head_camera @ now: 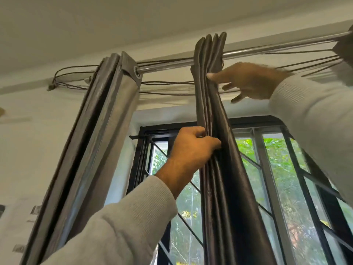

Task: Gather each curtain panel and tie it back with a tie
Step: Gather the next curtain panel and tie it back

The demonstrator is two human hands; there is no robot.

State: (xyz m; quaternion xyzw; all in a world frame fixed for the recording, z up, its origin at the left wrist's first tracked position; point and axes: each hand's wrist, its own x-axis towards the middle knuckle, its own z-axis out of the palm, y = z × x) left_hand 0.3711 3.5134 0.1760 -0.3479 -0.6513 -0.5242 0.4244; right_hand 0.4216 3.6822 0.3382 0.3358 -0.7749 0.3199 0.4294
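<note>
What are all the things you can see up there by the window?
dark curtain panel: one, dark brown, bunched at mid rod
grey curtain panel: one, grey, gathered at left
curtain rod: one, silver, across the top
cords: several, dark, strung under the rod
window grille: one, black, behind the curtains
left hand: one, grips the dark panel's folds
right hand: one, fingers straight, forefinger touching the dark panel
sleeves: two, light grey

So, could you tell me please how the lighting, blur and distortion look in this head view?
Head view: daylight through the window backlights the dark curtain panel, with sheen on its folds; the right hand is motion-blurred, the left hand sharper; wide-angle distortion bows the curtain rod.
</note>
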